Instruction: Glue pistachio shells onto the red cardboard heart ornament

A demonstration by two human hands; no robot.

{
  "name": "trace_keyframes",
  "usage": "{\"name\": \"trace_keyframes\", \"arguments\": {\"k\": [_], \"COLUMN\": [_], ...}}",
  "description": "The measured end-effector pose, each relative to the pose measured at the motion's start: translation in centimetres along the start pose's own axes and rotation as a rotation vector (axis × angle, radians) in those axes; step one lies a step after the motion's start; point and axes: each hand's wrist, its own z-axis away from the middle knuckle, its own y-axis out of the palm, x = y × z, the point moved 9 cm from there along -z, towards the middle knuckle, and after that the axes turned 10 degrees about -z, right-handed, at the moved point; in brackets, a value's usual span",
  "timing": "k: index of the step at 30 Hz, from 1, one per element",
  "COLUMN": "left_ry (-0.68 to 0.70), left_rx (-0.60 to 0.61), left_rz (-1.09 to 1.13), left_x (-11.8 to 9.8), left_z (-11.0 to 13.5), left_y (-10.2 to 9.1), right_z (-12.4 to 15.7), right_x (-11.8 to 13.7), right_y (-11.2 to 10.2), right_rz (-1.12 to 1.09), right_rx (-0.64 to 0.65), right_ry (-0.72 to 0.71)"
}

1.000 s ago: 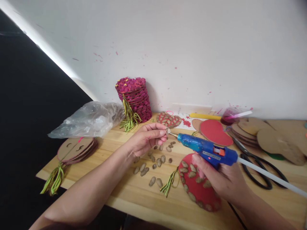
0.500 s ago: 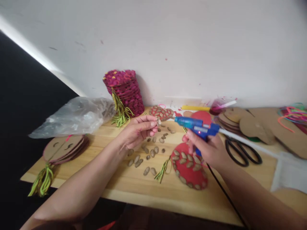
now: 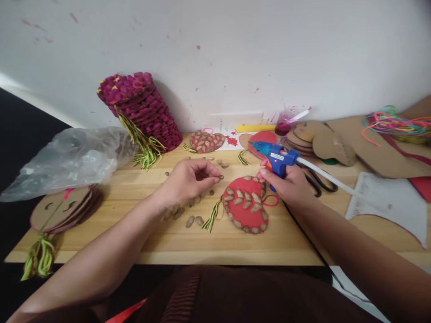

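My left hand point(image 3: 193, 181) is closed in a pinch, with a small brown peanut point(image 3: 221, 177) at the fingertips. In my right hand point(image 3: 292, 184) is a blue hot glue gun point(image 3: 278, 159), its nozzle pointing left and a long white glue stick point(image 3: 325, 172) out of its back. Below the gun lies a red heart-shaped piece point(image 3: 247, 217), with peanuts along its edge and in rows across its middle. It has a green-yellow tassel point(image 3: 211, 218) and a pink loop point(image 3: 271, 200). Loose peanuts point(image 3: 190, 221) lie beside and partly under my left hand.
Back left stand a purple textured cylinder point(image 3: 144, 107) and a clear plastic bag point(image 3: 74, 157). Stacked cardboard faces point(image 3: 62, 208) sit at the left edge. Black scissors point(image 3: 325, 181), cardboard shapes point(image 3: 365, 143) and a cup of dark red liquid point(image 3: 283, 125) are rightward. A cord hangs from the gun.
The view has shifted, tilting down. My left hand has turned palm down and come over the loose peanuts, closer to the red heart. The glue gun stays in my right hand.
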Motion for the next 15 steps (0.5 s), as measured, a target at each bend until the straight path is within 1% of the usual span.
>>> {"name": "trace_keyframes", "arguments": {"k": [3,5,6,8,11,15], "left_ry": [0.071,0.101,0.111,0.132,0.148,0.156], "left_rx": [0.017,0.034,0.041,0.036,0.014,0.006], "left_rz": [-0.219,-0.338,-0.394,-0.515,-0.685,-0.826], "left_x": [-0.9,-1.6,-2.1,-3.2,-4.7,-5.4], "left_z": [-0.3,-0.7,-0.9,-1.2,-1.7,-1.9], "left_y": [1.2,2.1,2.5,3.3,4.4,5.9], "right_z": [-0.2,-0.2,-0.2,-0.3,-0.3,-0.2], "right_x": [0.1,0.6,0.7,0.6,0.1,-1.0], "right_y": [-0.9,-1.0,-0.9,-0.8,-0.6,-0.2], "right_rz": [0.135,0.192,0.201,0.216,0.232,0.186], "right_rx": [-0.053,-0.056,-0.047,-0.037,-0.030,0.019], "right_ry": [-0.099,-0.163,-0.171,-0.137,-0.050,0.050]}}
